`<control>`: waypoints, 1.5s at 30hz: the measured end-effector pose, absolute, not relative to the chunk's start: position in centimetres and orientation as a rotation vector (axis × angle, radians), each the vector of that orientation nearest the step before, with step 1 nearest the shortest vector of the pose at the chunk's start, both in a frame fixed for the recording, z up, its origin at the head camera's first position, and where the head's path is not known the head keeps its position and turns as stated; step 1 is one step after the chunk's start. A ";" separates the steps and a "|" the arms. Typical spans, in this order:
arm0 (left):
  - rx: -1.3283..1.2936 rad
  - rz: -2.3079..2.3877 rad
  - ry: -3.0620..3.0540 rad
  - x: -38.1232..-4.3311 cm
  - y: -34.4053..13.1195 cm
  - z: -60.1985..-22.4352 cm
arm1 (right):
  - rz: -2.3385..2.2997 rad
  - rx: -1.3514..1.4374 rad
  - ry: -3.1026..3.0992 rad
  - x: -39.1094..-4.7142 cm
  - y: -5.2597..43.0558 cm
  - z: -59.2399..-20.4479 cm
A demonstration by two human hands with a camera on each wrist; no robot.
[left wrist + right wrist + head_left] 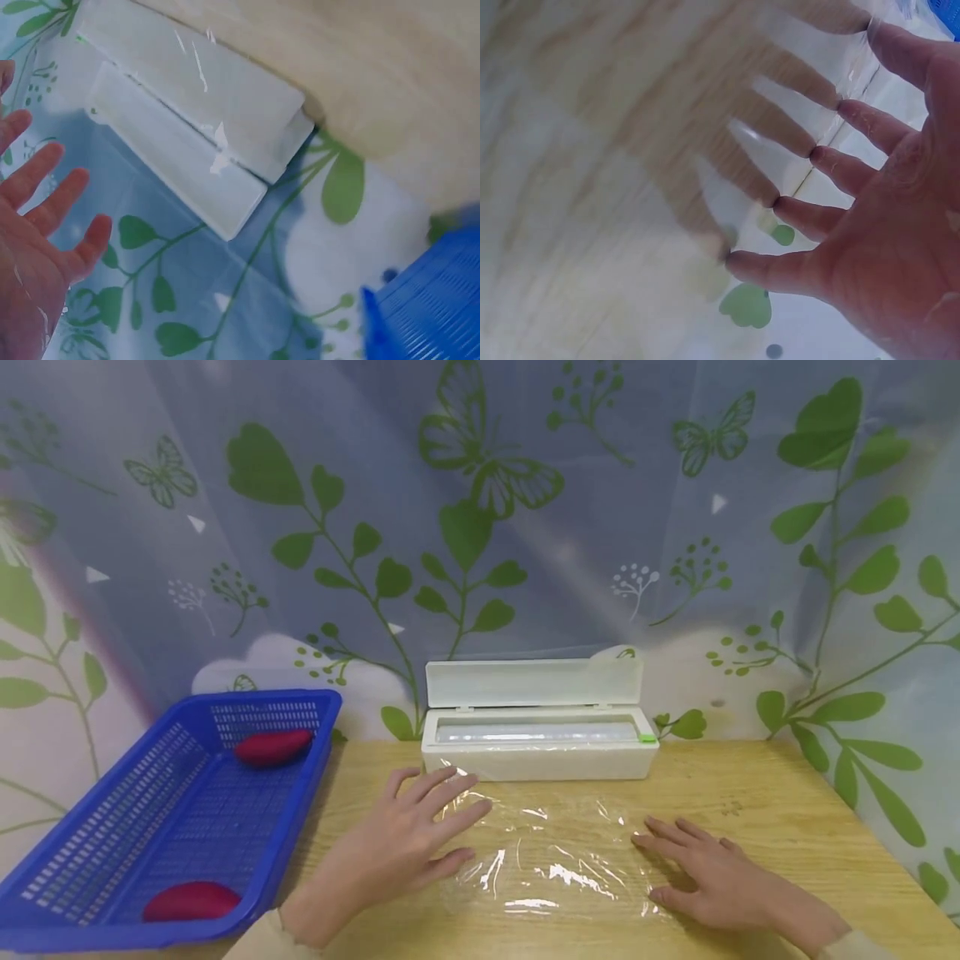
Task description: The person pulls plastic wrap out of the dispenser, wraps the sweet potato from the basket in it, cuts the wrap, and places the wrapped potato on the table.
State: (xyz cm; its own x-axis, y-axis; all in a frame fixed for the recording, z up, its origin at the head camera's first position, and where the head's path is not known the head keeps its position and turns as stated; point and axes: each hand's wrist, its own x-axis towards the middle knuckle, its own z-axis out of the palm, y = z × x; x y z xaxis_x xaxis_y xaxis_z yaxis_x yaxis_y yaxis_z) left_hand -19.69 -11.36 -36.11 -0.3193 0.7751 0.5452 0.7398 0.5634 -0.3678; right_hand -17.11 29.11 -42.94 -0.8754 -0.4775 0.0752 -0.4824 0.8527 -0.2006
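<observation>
A sheet of clear cling film (555, 860) lies wrinkled and shiny on the wooden table, in front of a white cling film dispenser (540, 764). The dispenser's lid (534, 683) stands raised, and a film roll (536, 732) shows inside. My left hand (412, 839), fingers spread, hovers over the film's left side; the left wrist view shows its palm with nothing gripped. On the other side my right hand (712, 872) is spread at the film's right edge. In the right wrist view its fingertips (810, 152) touch the table surface, which mirrors them.
To the left stands a blue plastic basket (277, 835) with two red, tapered, rounded things (273, 747) in it. Behind the table hangs a curtain (570, 568) printed with leaves and butterflies. A green slider (647, 739) sits at the dispenser's right end.
</observation>
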 end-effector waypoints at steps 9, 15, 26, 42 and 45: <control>-1.233 0.240 -2.095 -20.6 -11.2 -32.7 | 0.367 0.777 -3.027 -17.1 29.2 -42.8; -1.223 0.256 -2.110 -21.0 -11.6 -31.7 | 0.395 0.768 -3.061 -17.0 29.2 -42.7; -1.099 0.289 -2.153 -23.3 -14.6 -29.8 | 0.414 0.763 -3.060 -17.0 29.2 -42.7; -1.060 0.207 -1.951 -28.8 -20.7 -30.3 | 0.436 0.772 -3.050 -16.8 29.3 -42.6; -1.039 0.182 -1.911 -29.5 -21.8 -30.5 | 0.459 0.766 -3.068 -16.8 29.3 -42.8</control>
State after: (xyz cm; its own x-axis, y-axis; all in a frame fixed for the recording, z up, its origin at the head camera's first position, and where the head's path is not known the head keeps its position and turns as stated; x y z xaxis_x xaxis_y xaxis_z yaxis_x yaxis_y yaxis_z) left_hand -29.53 -21.77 -30.51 -0.2173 0.7245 0.6541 0.5879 0.6321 -0.5048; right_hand -16.80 29.28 -42.76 -0.8837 -0.4678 0.0174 -0.4524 0.8438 -0.2886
